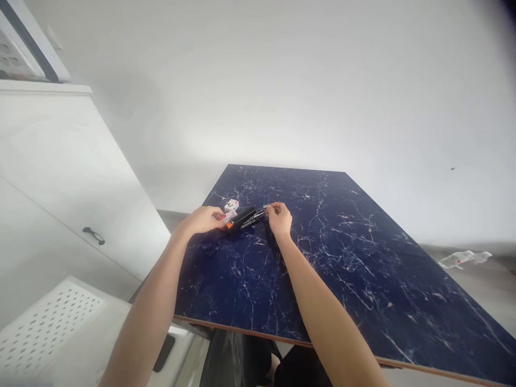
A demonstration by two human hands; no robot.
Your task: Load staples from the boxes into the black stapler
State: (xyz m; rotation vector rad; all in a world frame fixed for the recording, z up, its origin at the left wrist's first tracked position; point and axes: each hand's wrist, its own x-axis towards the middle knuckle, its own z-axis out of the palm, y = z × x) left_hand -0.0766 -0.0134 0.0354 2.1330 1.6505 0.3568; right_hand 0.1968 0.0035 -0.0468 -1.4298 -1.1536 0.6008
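Observation:
A black stapler (243, 218) with an orange end lies on the blue marbled table, tilted away to the right. Its metal staple channel (253, 217) is swung out from the black top. My right hand (279, 217) pinches the far tip of this channel, where a small greyish piece shows at the fingertips. At the orange end, my left hand (207, 219) is closed on a small white and red box (230, 216), partly covered by the fingers. Just behind it stands another small white box (231, 205) with a dark picture and red marks.
The table (342, 258) has a brown front edge and reaches back to a white wall. A white cabinet (72, 188) with a dark handle stands at left, above a white perforated surface (52, 317). Crumpled clear plastic (463, 259) lies beyond the right edge.

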